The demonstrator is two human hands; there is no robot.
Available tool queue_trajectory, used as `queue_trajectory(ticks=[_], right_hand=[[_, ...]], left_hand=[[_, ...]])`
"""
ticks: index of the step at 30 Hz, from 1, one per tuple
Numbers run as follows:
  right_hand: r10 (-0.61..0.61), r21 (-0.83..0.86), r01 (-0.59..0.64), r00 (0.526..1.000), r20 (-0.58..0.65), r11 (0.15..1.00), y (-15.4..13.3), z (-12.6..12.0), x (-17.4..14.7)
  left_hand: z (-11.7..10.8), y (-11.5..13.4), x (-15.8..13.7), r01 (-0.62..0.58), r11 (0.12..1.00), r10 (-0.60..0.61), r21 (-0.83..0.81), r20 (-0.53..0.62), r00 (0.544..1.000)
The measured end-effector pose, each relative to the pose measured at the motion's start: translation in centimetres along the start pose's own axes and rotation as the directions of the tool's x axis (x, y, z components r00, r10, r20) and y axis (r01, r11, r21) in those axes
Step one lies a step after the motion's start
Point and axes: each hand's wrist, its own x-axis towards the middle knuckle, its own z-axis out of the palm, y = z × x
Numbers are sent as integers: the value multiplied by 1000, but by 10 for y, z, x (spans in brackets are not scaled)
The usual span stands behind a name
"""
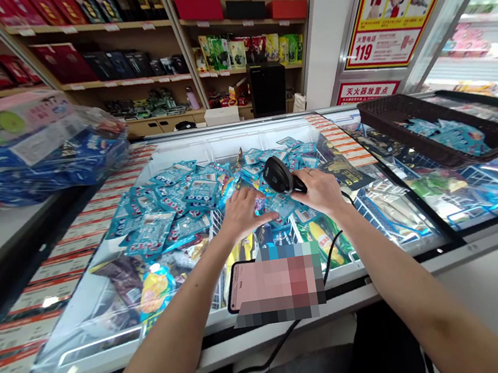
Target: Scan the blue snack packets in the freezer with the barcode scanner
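Observation:
A black handheld barcode scanner point(279, 176) is gripped by its handle in my right hand point(321, 190), its head tipped toward the left. My left hand point(244, 213) reaches over the freezer with fingers stretched and thumb apart, close to a colourful packet point(259, 202). I cannot tell whether its fingertips touch the packets below. Many light-blue packets point(155, 215) lie in a loose heap around and beyond both hands. From the scanner a black cable point(332, 249) runs down toward me. A phone point(262, 283), partly blurred out, lies on the freezer's near side.
A dark brown basket point(409, 138) with more blue packets stands on the right side of the freezer. At left is a plastic-wrapped stack of boxes point(34, 142). Price labels point(60, 293) line the freezer glass. Stocked shelves point(114, 82) rise behind.

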Motion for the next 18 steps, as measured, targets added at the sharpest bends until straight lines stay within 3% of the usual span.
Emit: queue_trajectory(ticks=[5,11,18], right_hand=[[-7,-1,7,1000,-25,1000,0,2,-1],[-14,-4,14,1000,-14,1000,0,4,-1],[-26,-3,26,999,-32,1000,0,6,-1]], left_hand=[[-8,-28,2,36,998,-38,-57,-35,999],[-14,-20,-4,-5,1000,5,7,29,1000],[-24,-21,-5,-104,992,113,-72,148,982]])
